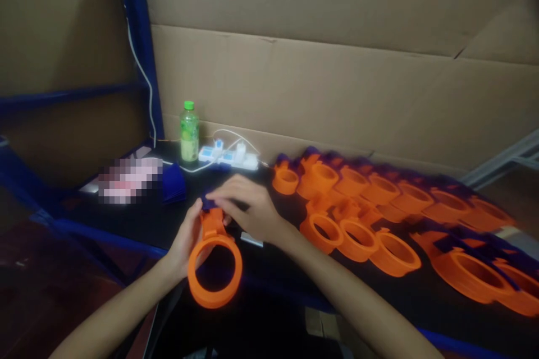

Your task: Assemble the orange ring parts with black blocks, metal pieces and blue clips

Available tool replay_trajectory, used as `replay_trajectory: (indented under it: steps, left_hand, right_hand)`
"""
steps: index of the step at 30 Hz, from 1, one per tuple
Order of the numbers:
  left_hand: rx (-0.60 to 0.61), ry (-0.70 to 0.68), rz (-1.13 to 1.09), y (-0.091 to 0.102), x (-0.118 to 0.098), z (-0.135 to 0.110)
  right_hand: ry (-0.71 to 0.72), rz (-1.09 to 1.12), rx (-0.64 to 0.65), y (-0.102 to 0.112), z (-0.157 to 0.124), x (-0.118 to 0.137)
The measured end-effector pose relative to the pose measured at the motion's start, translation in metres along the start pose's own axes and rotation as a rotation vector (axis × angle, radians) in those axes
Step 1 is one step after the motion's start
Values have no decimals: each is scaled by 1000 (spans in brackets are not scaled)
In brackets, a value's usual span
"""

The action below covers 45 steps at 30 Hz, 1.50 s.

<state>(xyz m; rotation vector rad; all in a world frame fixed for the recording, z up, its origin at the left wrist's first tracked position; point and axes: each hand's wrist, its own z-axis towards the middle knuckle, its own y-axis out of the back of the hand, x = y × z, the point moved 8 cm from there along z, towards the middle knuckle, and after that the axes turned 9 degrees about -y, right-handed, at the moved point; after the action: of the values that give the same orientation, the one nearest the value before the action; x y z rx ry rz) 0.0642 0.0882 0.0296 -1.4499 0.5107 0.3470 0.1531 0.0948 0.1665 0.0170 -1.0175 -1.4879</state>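
An orange plastic ring part (pixel 215 269) with a short neck hangs in front of me, above the near edge of the black table (pixel 138 219). My left hand (pixel 185 241) grips it from the left side at the neck. My right hand (pixel 248 207) rests on top of the neck, fingers closed over a small dark blue piece (pixel 207 202) fitted there. Both hands hold the same part.
Several more orange ring parts (pixel 357 230) lie in rows across the table to the right, some with blue pieces. A green-capped bottle (pixel 189 132), a white power strip (pixel 229 157), blue pieces (pixel 173 182) and a blurred-out item (pixel 128 179) sit at the back left. Cardboard walls stand behind.
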Motion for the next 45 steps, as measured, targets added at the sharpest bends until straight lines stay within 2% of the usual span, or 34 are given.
replay_trajectory:
  steps: [3,4,5,8,11,14,17,20,23,28,31,34,38,41,43,45]
  left_hand:
    - [46,46,-1,-1,2,3]
    - [71,61,-20,-4,2,3]
    - [99,73,-43,-7,3,3]
    - [179,73,-120,-18,2,0]
    - [200,27,-158,-23,-1,-3]
    - [149,-29,-153,-19,-6,-5]
    - [157,-41,-101,-15,-8,-6]
    - [231,13,-77,-16,-4,-8]
    - [283,82,-143,-19,0,-9]
    - [291,121,-236,-23,-1,-4]
    - [293,146,-271,-22,2,-3]
    - [247,137,-283,-17,3,-3]
    - [134,77,-258,-5,-2,-1]
    - [77,35,-215,2,-6,0]
    - [75,33,-162,5,-5,0]
    - [112,53,-93,5,-2,0]
  right_hand:
    - [-294,76,-19,2,34,-36]
    - [-393,64,15,-3,46,-51]
    - [-473,35,100,-14,57,-65]
    - [-548,-14,324,-55,87,-96]
    - [-614,-89,441,-95,105,-119]
    - [-679,-181,488,-123,109,-131]
    - [-716,-274,460,-131,106,-135]
    - [-733,-362,397,-126,103,-134]
    - [-717,-415,340,-119,101,-129]
    - [-660,-430,235,-107,103,-117]
    - [-624,-409,155,-86,103,-110]
    - [-599,-379,63,-52,94,-100]
    - [-571,-353,-51,-6,55,-71]
    - [-476,-311,-207,19,11,-30]
    - [-407,-254,-207,19,-15,-4]
    - [-414,-167,-126,10,-35,9]
